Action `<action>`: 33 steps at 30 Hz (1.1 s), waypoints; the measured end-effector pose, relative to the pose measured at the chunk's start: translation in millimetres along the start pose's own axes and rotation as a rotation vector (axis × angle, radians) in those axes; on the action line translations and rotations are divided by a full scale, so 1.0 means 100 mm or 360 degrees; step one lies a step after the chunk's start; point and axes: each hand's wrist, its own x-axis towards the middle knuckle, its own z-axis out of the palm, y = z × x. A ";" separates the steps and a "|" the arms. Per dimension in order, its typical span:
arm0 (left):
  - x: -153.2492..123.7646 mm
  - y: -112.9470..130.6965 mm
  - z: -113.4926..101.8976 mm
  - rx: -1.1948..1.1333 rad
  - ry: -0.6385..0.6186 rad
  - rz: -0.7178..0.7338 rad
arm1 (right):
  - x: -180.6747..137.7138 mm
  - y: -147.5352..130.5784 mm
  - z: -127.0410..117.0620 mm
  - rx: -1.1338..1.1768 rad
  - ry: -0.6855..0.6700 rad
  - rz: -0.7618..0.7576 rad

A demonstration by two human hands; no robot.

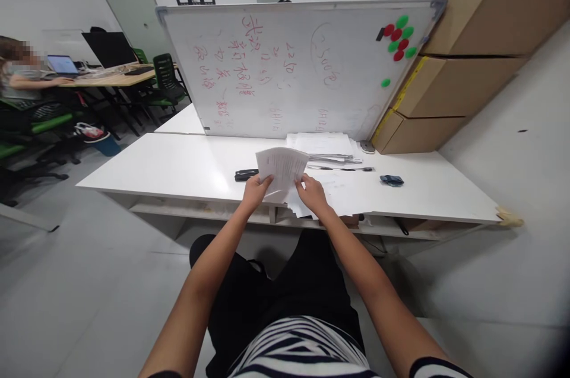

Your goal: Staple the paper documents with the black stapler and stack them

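Both of my hands hold a sheaf of printed papers (pixel 281 165) raised above the front edge of the white table (pixel 178 167). My left hand (pixel 255 191) grips its lower left edge, fingers closed on it. My right hand (pixel 312 193) pinches the lower right edge. More loose sheets (pixel 342 194) lie flat on the table under my right hand. A black stapler (pixel 246 175) rests on the table just left of the held papers.
A paper stack (pixel 325 145) lies against a leaning whiteboard (pixel 285 63) with red and green magnets (pixel 398 40). A small dark object (pixel 392 180) sits at the right. Cardboard boxes (pixel 463 69) stand at the back right. A person sits at a laptop (pixel 61 64) far left.
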 end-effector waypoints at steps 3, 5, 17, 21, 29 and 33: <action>-0.06 0.13 0.02 -0.0342 0.0106 -0.0105 | -0.17 -0.08 -0.02 0.0418 0.0307 0.0133; -0.16 0.23 0.10 -0.0660 0.0196 -0.0217 | -0.38 -0.19 -0.03 0.0875 0.0539 0.0383; -0.47 0.28 0.48 -0.0064 -0.0095 -0.0031 | -1.42 0.11 -0.31 0.0983 0.0648 0.1139; 0.17 -0.08 -0.09 0.1109 0.0041 0.0171 | -1.68 0.37 -0.52 0.1114 0.0678 0.1180; 0.74 -0.50 -0.64 0.1328 -0.0514 -0.0057 | -1.72 0.12 -0.50 0.1730 0.0295 0.1295; 0.77 -0.41 -0.72 0.1258 -0.0765 -0.0109 | -1.55 -0.02 -0.31 0.1776 0.0155 0.1279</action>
